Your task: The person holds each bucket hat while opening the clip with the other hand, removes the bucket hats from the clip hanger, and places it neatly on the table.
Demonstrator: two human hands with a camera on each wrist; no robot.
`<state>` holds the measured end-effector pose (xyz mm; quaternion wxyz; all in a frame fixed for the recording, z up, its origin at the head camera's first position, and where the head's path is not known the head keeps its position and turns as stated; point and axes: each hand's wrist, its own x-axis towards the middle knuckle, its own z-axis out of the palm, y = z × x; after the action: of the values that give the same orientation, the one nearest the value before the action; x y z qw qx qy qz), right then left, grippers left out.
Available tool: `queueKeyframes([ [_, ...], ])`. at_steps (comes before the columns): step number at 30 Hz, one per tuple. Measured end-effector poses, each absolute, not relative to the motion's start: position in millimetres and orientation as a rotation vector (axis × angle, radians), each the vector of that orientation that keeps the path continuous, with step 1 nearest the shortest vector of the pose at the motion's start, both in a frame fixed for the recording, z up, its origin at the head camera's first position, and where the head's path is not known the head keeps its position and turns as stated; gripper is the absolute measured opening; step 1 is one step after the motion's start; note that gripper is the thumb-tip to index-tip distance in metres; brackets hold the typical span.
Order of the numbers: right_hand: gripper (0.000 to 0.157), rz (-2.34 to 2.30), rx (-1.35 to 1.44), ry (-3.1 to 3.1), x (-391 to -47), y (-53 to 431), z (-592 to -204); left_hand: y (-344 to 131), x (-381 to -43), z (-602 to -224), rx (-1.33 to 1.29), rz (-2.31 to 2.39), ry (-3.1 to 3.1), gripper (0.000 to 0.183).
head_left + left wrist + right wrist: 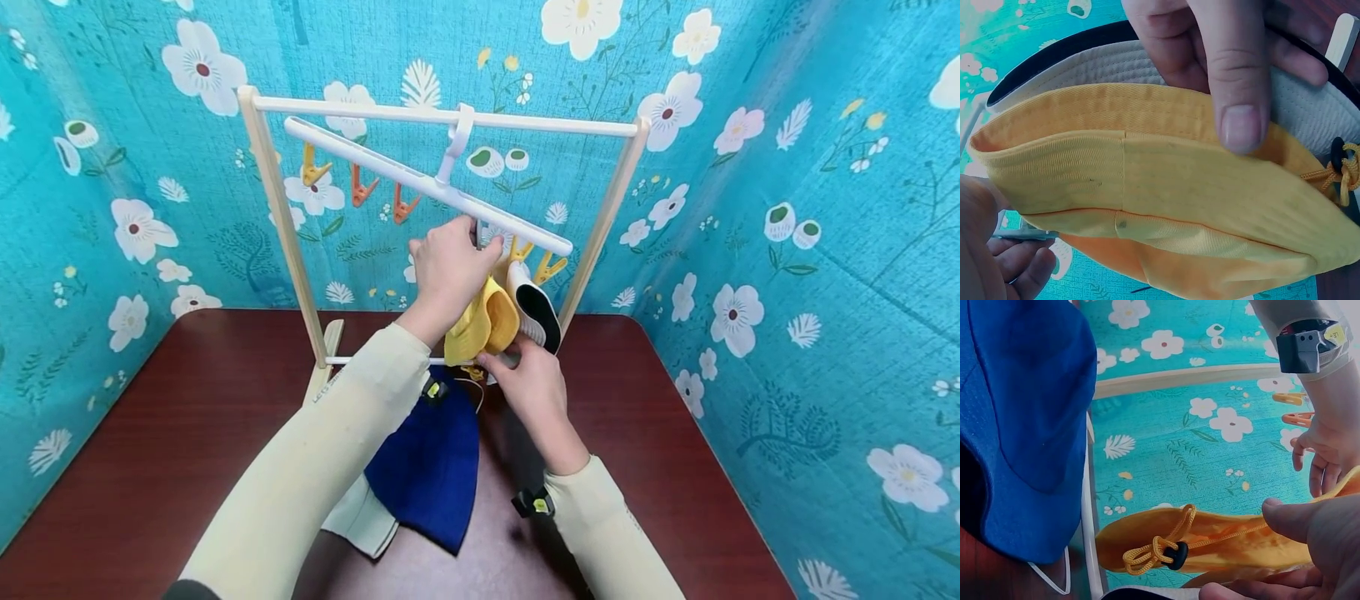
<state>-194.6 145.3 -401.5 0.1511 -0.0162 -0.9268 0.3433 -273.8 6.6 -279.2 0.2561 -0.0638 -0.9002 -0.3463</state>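
With the right hand (534,387) pinching the yellow cloth bucket hat (1179,172), the left hand (450,262), pinching the slim pale-grey clip (1025,234), should seat the fabric squarely.

Head cam: bright, fairly even light; pale glare on table (438,575), lower ctr; dark shadow by R sleeve (611,529); wide-angle stretch twd edges. Wrist cams: softer, hazier; R-wrist lower L dim.

- the dark red-brown tabletop (135,433) bears everything
- a wooden rack (281,217) stands near its far edge
- a blue hat (427,467) lies mid-tabletop
- pale fabric (360,518) lies beside it, leftward
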Motion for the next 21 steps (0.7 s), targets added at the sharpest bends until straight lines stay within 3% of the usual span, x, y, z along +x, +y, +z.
queueKeyframes([
  [10, 0.045, 0.907, -0.093, -2.609, -196, 134, -393, 8, -274, -279, -0.183, -0.971, -2.410, 0.038],
  [21, 0.026, 0.921, -0.044, -2.487, -201, 125, -396, 5, -276, -282, -0.173, -1.011, -2.408, 0.034],
])
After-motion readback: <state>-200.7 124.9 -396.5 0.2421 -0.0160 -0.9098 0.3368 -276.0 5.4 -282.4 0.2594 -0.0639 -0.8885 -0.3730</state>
